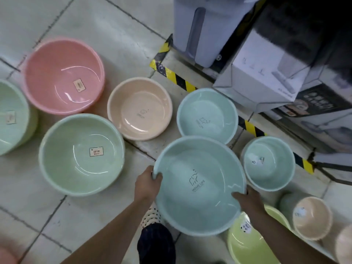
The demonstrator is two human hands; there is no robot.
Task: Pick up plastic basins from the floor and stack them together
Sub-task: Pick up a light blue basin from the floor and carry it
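Observation:
A large light-blue basin (198, 185) with a "HOME LIFE" print is held above the floor, mouth up. My left hand (147, 184) grips its left rim and my right hand (247, 201) grips its right rim. On the tiled floor lie more basins: a smaller light-blue basin (207, 115), a small blue basin (269, 162), a peach basin (140, 108), a pink basin (64, 76), a pale-green basin (82, 154) and another green basin (11, 117) cut by the left edge. A yellow-green basin (245, 246) sits partly hidden under the held one.
Boxed goods (266, 73) and a grey bin (198, 29) stand at the upper right behind yellow-black floor tape (175, 77). A small peach basin (312, 218) sits at the lower right. My foot (156, 242) shows below the held basin.

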